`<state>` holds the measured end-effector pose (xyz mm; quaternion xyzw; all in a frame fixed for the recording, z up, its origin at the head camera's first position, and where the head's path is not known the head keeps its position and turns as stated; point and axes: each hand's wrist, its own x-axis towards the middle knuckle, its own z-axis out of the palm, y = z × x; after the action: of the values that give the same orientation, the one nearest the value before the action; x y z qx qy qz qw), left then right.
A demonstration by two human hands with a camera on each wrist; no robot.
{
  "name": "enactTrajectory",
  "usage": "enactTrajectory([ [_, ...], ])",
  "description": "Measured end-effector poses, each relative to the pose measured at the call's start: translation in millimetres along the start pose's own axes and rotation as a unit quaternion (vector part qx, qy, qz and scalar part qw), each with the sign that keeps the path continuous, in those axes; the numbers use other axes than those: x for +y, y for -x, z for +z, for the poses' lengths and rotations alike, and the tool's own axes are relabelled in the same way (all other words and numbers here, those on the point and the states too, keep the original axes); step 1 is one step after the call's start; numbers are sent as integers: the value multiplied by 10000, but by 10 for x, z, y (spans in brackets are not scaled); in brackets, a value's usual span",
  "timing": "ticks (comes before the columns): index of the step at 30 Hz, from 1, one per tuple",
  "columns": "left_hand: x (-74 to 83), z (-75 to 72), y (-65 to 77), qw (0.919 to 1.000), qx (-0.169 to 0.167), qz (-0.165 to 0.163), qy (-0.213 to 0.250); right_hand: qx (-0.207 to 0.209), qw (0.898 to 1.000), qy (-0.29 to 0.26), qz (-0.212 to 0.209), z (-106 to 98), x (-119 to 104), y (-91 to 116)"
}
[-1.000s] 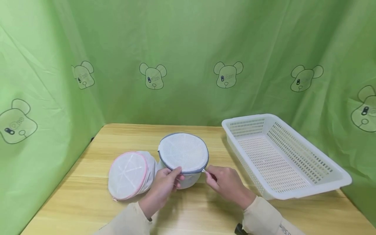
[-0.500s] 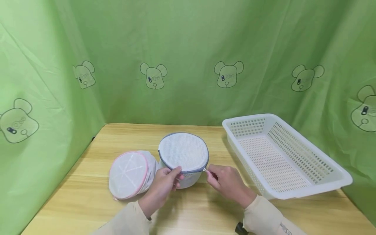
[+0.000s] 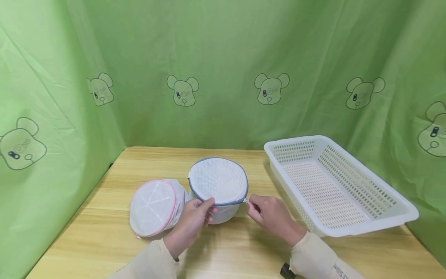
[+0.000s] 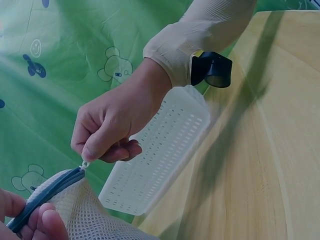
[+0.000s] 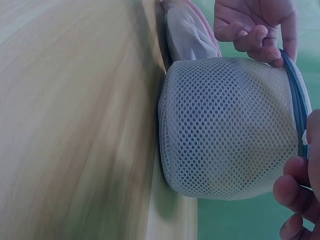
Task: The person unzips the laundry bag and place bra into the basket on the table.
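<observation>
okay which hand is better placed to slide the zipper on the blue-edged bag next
Probably the right hand: it pinches the zipper pull, while the left hand holds the bag by its blue edge.

The white zipper pull has slid a little counterclockwise along the blue-grey zipper of the round mesh laundry bag, from nearer five o'clock toward four. The right hand, pinching the pull, has shifted slightly toward three o'clock, its beige sleeve and black wrist camera with it. The stretch between the pull and the left hand has lengthened slightly.
</observation>
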<state>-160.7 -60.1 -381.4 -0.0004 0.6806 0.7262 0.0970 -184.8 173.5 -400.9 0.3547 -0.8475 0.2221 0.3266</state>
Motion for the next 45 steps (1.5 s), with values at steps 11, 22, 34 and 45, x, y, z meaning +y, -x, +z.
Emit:
enactTrajectory([
  [11,-14,-16,-3,9999,98,-39,30,27,10000,46,-25,-10,15,-8],
  [22,-17,-22,3,9999,153,-48,64,-15,9999,151,-44,-14,13,-23],
  [34,-21,-32,-10,9999,104,-24,78,-70,9995,301,-12,-19,38,-14],
  [45,-14,-41,-17,9999,115,-21,89,-96,9990,414,99,-41,40,-24],
])
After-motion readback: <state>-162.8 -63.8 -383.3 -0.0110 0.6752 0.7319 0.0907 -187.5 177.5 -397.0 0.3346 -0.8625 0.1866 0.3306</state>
